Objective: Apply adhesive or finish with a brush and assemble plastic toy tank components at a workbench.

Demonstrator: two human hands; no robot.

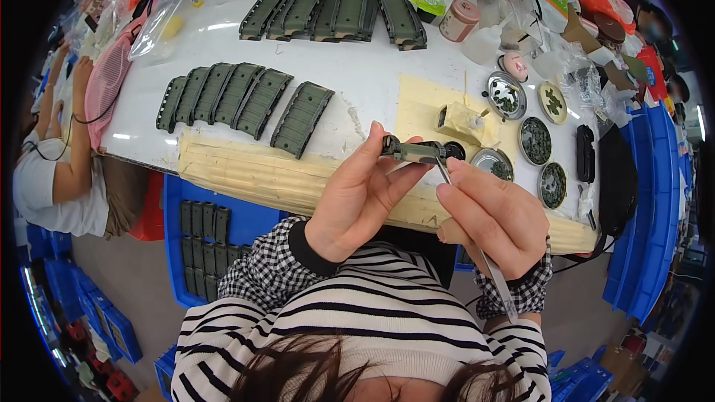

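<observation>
My left hand (350, 201) grips a small green camouflage-painted part (414, 152) between thumb and fingers, above the padded table edge. My right hand (500, 216) is closed on metal tweezers (494, 277). Their tips meet the part's right end; whether they pinch a tiny piece there is too small to tell. Behind the hands, a tape-wrapped block (465, 125) stands on a yellowish sheet (417, 100). To its right are round metal dishes holding small dark green pieces, among them one dish (535, 141) and a lower one (552, 185).
Curved green ribbed parts lie in a near row (302, 119) and a far row (320, 15) on the white table (357, 67). A blue tray (173, 253) below holds several similar parts. A pink jar (459, 20) stands at the back. At left, another person (67, 171) sits by a pink mesh basket (112, 89).
</observation>
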